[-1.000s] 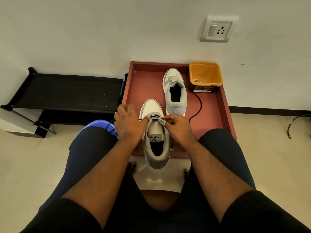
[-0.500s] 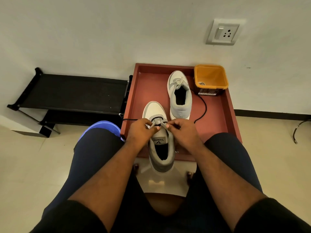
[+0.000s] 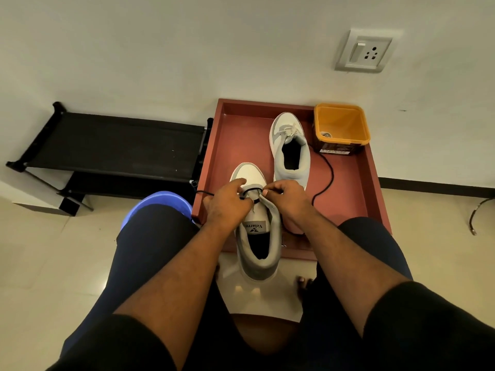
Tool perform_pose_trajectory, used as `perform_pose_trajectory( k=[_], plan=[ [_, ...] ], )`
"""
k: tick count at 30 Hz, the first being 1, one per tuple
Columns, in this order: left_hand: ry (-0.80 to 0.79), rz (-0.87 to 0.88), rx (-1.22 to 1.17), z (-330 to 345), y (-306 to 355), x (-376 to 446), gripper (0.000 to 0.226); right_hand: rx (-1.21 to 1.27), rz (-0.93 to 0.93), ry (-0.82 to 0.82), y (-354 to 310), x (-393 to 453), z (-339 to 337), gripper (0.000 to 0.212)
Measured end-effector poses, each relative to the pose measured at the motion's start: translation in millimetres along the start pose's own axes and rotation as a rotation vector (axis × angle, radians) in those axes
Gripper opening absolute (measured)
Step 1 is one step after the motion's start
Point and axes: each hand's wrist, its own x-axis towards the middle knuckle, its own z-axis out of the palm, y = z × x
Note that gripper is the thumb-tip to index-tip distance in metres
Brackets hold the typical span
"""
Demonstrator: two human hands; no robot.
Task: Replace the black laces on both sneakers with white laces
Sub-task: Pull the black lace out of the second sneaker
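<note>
A grey and white sneaker (image 3: 257,245) lies with its toe on the red tray (image 3: 356,188) and its heel toward me. A black lace (image 3: 251,189) crosses its lowest eyelets. My left hand (image 3: 227,204) pinches the lace at the sneaker's left side. My right hand (image 3: 288,199) grips the right eyelet flap and the lace there. One lace end trails left over the tray rim, the other runs right. A second sneaker (image 3: 290,151) stands farther back on the tray with a white lace (image 3: 289,129) tied at its front.
An orange tub (image 3: 341,127) sits at the tray's back right corner, and a loose black lace (image 3: 325,178) curls beside it. A black shoe rack (image 3: 112,148) stands to the left, a blue bucket (image 3: 158,204) by my left knee. A wall socket (image 3: 364,53) is above.
My left hand has come in from the sneaker's left side to the eyelets. The black lace now lies closer across the sneaker's front. The camera has tilted a little.
</note>
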Motion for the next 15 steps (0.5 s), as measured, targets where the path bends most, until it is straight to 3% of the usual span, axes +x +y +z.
perform_pose_trajectory(
  k=[4, 12, 15],
  plan=[
    [-0.083, 0.046, 0.115, 1.5, 1.3, 3.2, 0.061, -0.021, 0.029, -0.003, 0.4, 9.6, 4.1, 0.007],
    [-0.116, 0.085, 0.227, 0.6, 6.7, 2.7, 0.048, -0.449, -0.183, -0.043, -36.6, 28.3, -2.9, 0.021],
    [-0.108, 0.1, 0.246, -0.2, 8.9, 0.8, 0.043, -0.381, -0.138, -0.062, -44.4, 30.7, -4.6, 0.011]
  ],
)
